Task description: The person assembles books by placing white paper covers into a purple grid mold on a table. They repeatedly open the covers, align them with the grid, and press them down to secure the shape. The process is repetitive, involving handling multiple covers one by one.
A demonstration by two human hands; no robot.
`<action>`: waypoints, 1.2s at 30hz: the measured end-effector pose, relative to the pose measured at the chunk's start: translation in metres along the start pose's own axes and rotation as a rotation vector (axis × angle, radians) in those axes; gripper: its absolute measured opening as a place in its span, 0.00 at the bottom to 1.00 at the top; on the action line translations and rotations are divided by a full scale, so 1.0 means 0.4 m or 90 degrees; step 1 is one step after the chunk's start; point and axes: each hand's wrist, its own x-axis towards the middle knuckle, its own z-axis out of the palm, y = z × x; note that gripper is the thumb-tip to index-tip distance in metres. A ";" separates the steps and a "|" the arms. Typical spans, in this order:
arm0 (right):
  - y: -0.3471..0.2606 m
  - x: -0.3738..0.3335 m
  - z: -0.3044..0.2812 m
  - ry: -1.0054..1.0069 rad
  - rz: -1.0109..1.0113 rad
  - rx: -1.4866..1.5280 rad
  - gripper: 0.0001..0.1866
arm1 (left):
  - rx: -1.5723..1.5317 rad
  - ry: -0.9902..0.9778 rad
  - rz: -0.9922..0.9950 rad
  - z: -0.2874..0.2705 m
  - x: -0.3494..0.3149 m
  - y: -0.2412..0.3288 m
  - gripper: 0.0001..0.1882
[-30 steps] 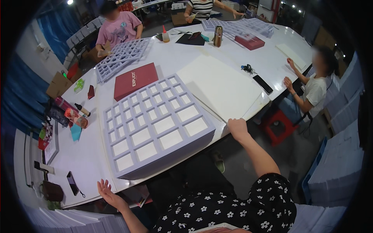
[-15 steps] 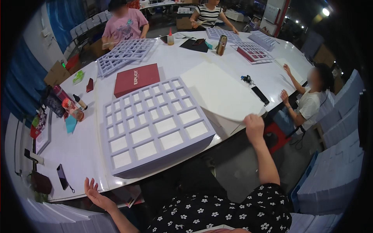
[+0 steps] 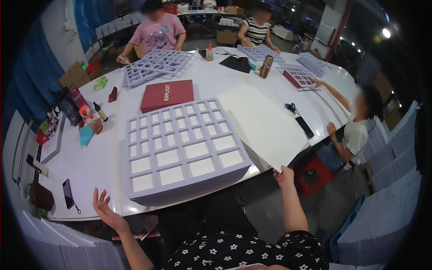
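Observation:
My right hand [image 3: 284,177] pinches the near corner of a large white sheet [image 3: 263,123], which lies on the table to the right of the tray stack. My left hand [image 3: 108,211] hovers at the table's front edge, palm up with fingers apart and nothing in it. Between my hands stands a thick lavender compartment tray [image 3: 193,183], perhaps several stacked; white bottoms show in its small upper and larger lower cells. A dark red lidded box [image 3: 166,95] rests just behind it.
Lattice frames [image 3: 157,65] lie at the far left, beside a glue bottle [image 3: 209,53]. A metal flask [image 3: 266,66], keys [image 3: 291,109] and a black phone [image 3: 304,127] are at right. Another phone [image 3: 68,193] lies at left. Three co-workers sit or stand round the white table [image 3: 96,166].
My right hand has moved down and left and now grips the sheet's corner. The co-worker at right has reached out to a lattice frame. My left hand stays open.

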 end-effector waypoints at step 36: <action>-0.160 -0.222 0.385 -0.481 -0.486 -0.448 0.23 | -0.251 -0.341 -0.380 0.124 0.074 0.135 0.20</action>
